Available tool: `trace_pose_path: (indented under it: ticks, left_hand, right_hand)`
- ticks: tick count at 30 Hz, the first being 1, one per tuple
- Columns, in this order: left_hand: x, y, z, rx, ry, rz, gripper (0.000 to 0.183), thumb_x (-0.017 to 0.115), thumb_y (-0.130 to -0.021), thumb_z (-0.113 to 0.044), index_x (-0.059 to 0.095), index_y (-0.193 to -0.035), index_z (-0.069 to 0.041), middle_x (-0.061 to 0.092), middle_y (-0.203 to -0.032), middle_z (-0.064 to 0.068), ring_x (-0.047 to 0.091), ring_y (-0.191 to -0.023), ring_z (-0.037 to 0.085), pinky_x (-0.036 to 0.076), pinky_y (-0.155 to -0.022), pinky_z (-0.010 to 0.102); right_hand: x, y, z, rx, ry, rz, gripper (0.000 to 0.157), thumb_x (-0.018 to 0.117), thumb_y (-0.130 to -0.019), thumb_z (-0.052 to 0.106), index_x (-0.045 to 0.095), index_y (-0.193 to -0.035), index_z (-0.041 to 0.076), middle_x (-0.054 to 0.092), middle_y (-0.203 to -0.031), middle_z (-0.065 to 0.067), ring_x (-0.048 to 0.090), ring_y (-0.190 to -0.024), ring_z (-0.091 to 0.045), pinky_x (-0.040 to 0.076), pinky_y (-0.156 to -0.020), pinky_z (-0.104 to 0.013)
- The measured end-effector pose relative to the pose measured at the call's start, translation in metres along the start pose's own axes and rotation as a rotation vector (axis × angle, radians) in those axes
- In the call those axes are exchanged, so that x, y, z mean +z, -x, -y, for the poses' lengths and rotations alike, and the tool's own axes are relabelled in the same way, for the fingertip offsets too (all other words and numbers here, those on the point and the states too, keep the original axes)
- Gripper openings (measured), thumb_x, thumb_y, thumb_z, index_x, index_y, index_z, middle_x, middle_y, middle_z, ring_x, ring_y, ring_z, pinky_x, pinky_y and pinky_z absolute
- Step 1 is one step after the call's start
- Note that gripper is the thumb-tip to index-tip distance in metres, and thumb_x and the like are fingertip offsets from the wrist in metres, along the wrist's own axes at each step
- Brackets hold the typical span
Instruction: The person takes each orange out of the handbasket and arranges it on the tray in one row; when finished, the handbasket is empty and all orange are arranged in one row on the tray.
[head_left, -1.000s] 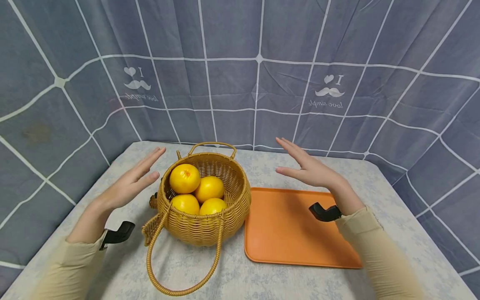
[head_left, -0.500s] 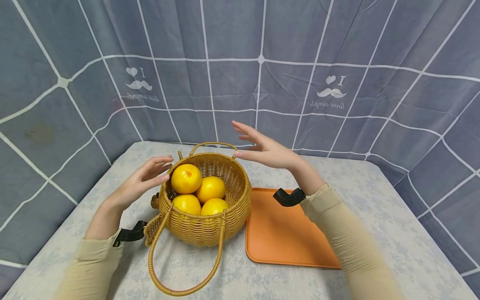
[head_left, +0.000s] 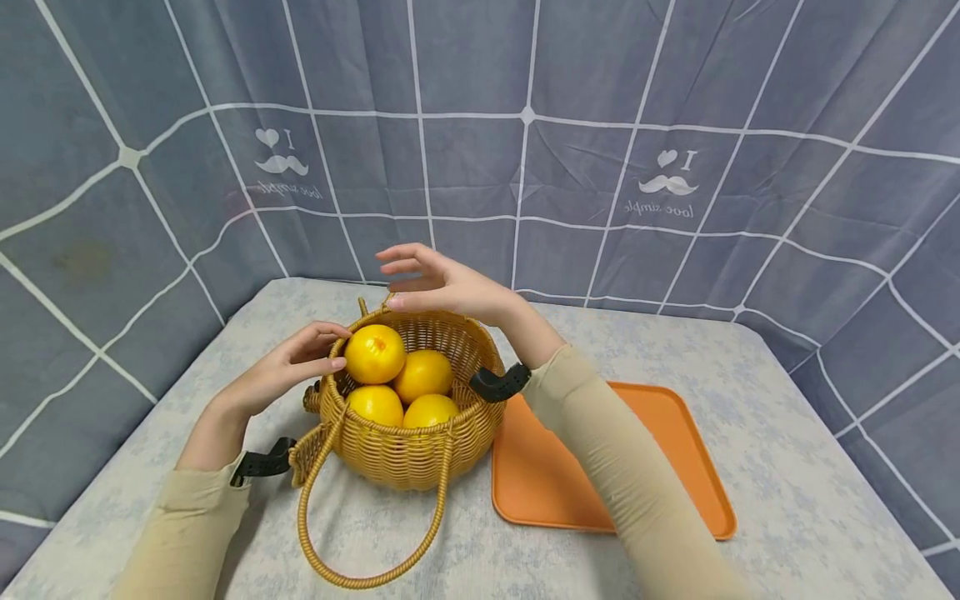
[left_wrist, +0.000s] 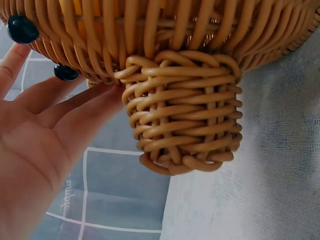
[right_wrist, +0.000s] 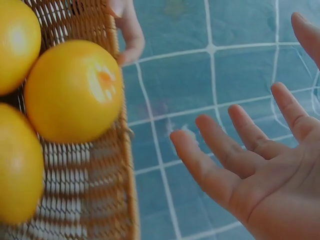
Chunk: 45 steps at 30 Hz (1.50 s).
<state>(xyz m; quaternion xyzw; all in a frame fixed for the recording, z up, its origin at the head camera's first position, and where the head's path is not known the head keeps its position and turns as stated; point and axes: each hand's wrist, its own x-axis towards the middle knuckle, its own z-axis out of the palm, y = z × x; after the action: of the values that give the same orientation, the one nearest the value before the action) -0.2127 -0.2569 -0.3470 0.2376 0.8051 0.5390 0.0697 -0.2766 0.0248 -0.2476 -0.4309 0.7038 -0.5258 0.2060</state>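
A wicker basket (head_left: 408, 458) with several oranges (head_left: 375, 354) in it stands left of centre. At its left rim is my left hand (head_left: 273, 375), thumb and bent fingers holding the edge beside the topmost orange. The left wrist view shows those fingers against the outer weave, near black beads (left_wrist: 22, 29) and a woven flap (left_wrist: 185, 112). My right hand (head_left: 450, 287) hovers over the basket's far rim with fingers spread and nothing in them. In the right wrist view, the right hand (right_wrist: 265, 170) is apart from the oranges.
An orange tray (head_left: 551, 483) lies right of the basket, partly under the right forearm. One basket handle (head_left: 375, 579) hangs down onto the pale patterned table (head_left: 795, 467). Behind is a grey-blue checked curtain (head_left: 480, 167).
My right hand has swept left from above the tray to over the basket's far rim. My left hand has moved right, its fingers bending onto the basket's rim. The basket stays put.
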Motion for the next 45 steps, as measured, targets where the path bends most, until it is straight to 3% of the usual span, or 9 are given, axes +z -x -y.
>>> trace_pose_path:
  ticks: [3,8,15,18,22,26,36,45]
  left_hand:
    - [-0.001,0.0,0.0,-0.013,0.001,0.004,0.038,0.052,-0.098,-0.017,0.04,-0.133,-0.008,0.043,-0.135,0.016,0.046,-0.12,0.013,0.043,-0.089,0.028]
    - [-0.001,0.001,-0.002,-0.027,0.002,0.008,0.038,0.052,-0.098,-0.017,0.041,-0.133,-0.009,0.042,-0.138,0.015,0.04,-0.127,0.026,0.041,-0.091,0.027]
    - [-0.003,0.001,-0.003,-0.045,0.006,0.018,0.04,0.052,-0.098,-0.018,0.042,-0.135,-0.008,0.037,-0.142,0.014,0.028,-0.134,0.038,0.033,-0.098,0.052]
    - [-0.003,0.001,-0.002,-0.045,0.017,0.025,0.04,0.052,-0.098,-0.017,0.042,-0.136,-0.009,0.034,-0.144,0.015,0.032,-0.132,0.036,0.038,-0.096,0.048]
    - [-0.004,0.002,-0.003,-0.041,0.037,0.036,0.04,0.051,-0.098,-0.016,0.042,-0.136,-0.009,0.034,-0.143,0.017,0.045,-0.125,0.021,0.046,-0.088,0.035]
    - [-0.005,0.004,-0.004,-0.05,0.042,0.032,0.04,0.051,-0.098,-0.016,0.042,-0.136,-0.009,0.038,-0.14,0.02,0.052,-0.115,0.011,0.048,-0.084,0.034]
    - [-0.006,0.005,-0.004,-0.046,0.036,0.025,0.038,0.05,-0.098,-0.016,0.043,-0.135,-0.008,0.044,-0.133,0.02,0.054,-0.113,0.022,0.047,-0.083,0.034]
    - [-0.007,0.005,-0.002,-0.054,0.031,0.024,0.038,0.05,-0.098,-0.017,0.043,-0.135,-0.01,0.043,-0.134,0.02,0.054,-0.113,0.019,0.047,-0.084,0.035]
  right_hand:
    - [0.008,-0.009,-0.006,0.038,-0.022,0.016,0.058,0.065,-0.088,0.015,0.039,-0.139,0.016,0.042,-0.138,-0.001,0.045,-0.125,-0.02,0.04,-0.097,-0.031]
    - [0.013,-0.018,-0.018,0.083,-0.012,0.025,0.054,0.065,-0.087,0.015,0.044,-0.136,0.013,0.042,-0.138,-0.003,0.048,-0.121,-0.017,0.042,-0.095,-0.03]
    - [0.018,-0.026,-0.028,0.135,0.013,0.027,0.048,0.069,-0.086,0.012,0.049,-0.13,0.01,0.046,-0.133,-0.004,0.052,-0.118,-0.02,0.044,-0.092,-0.029]
    - [0.019,-0.028,-0.033,0.154,0.063,0.044,0.046,0.07,-0.085,0.012,0.051,-0.127,0.008,0.048,-0.132,-0.005,0.051,-0.12,-0.02,0.043,-0.092,-0.027]
    - [0.022,-0.029,-0.04,0.155,0.104,0.071,0.046,0.072,-0.083,0.011,0.054,-0.124,0.007,0.052,-0.129,-0.006,0.051,-0.12,-0.019,0.043,-0.092,-0.025]
    - [0.023,-0.03,-0.046,0.145,0.108,0.095,0.047,0.074,-0.081,0.01,0.054,-0.124,0.005,0.055,-0.125,-0.007,0.053,-0.115,-0.015,0.043,-0.091,-0.024]
    - [0.026,-0.033,-0.057,0.091,0.161,0.081,0.048,0.077,-0.077,0.006,0.057,-0.121,0.003,0.059,-0.118,-0.006,0.058,-0.104,-0.015,0.043,-0.09,-0.024]
    - [0.026,-0.031,-0.06,0.116,0.168,0.076,0.05,0.078,-0.077,0.008,0.06,-0.123,0.006,0.057,-0.122,-0.003,0.058,-0.105,-0.012,0.044,-0.089,-0.023]
